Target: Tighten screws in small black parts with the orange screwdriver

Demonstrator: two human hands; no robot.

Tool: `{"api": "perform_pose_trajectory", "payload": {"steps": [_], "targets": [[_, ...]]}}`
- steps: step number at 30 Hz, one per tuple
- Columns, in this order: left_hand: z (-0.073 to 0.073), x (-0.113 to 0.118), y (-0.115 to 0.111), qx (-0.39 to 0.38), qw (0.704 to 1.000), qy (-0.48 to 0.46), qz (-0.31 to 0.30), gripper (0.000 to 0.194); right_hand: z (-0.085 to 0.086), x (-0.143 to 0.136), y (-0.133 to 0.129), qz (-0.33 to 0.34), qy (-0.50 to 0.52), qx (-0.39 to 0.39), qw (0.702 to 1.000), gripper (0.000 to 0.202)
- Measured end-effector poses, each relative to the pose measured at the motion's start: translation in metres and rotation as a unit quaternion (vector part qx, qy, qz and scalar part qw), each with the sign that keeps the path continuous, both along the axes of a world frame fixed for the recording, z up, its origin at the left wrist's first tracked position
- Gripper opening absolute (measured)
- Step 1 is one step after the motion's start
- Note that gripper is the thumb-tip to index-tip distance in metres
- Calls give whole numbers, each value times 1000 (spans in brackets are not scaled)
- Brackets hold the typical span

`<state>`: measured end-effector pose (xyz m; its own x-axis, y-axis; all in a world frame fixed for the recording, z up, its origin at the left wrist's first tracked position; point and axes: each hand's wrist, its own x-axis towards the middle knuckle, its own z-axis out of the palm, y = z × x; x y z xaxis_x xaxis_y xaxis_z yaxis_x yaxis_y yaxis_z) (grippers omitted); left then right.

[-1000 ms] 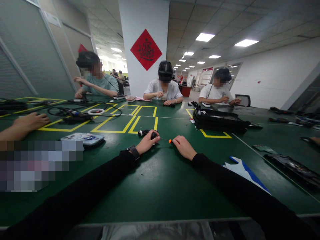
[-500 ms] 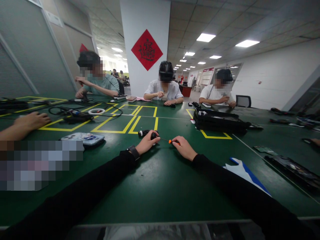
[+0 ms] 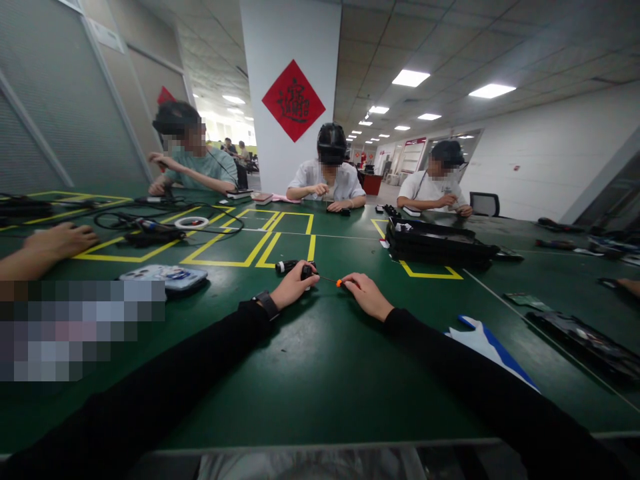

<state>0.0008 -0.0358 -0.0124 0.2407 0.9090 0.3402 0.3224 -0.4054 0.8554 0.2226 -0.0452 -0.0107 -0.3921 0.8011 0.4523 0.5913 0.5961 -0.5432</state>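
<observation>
My left hand [image 3: 293, 287] is closed around a small black part [image 3: 307, 271], mostly covered by the fingers. In my right hand [image 3: 367, 293] is a screwdriver [image 3: 340, 283], gripped by its handle with the orange end showing. Its thin shaft points left and meets the black part or ends just beside it; the tip is too small to tell. Just behind my left hand lies a black cylindrical object with a white end [image 3: 286, 267], on the green table [image 3: 320, 387].
A phone [image 3: 165, 277] lies left of my left arm, near another person's hand [image 3: 60, 243]. Black cables [image 3: 150, 230] and a tape roll [image 3: 192, 223] lie beyond. A black housing [image 3: 440, 243] stands back right; a blue-white sheet [image 3: 493, 350] lies by my right arm.
Both hands keep nearly the same place and hold. The fingers of my right hand have shifted slightly on the screwdriver handle. The view has moved very little.
</observation>
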Motion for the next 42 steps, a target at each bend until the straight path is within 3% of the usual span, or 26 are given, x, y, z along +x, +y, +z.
{"api": "perform_pose_trajectory", "payload": {"steps": [5,14,23,29,37,42], "targets": [[-2,-1,2,21,1000,12,4,25,2,1,-1,11,-15,-2,1000,21],[-2,-1,2,11,1000,9,7,24,4,1,-6,54,56,-49,996,20],[-2,-1,3,18,1000,17,18,25,0,-1,2,0,-19,28,999,26],[-1,0,1,14,1000,15,10,30,-1,2,0,14,3,25,1000,13],[2,1,-2,-4,1000,9,9,31,3,2,-4,20,21,-24,999,16],[3,1,-3,-7,1000,2,2,30,-1,0,2,-6,6,4,1000,25]]}}
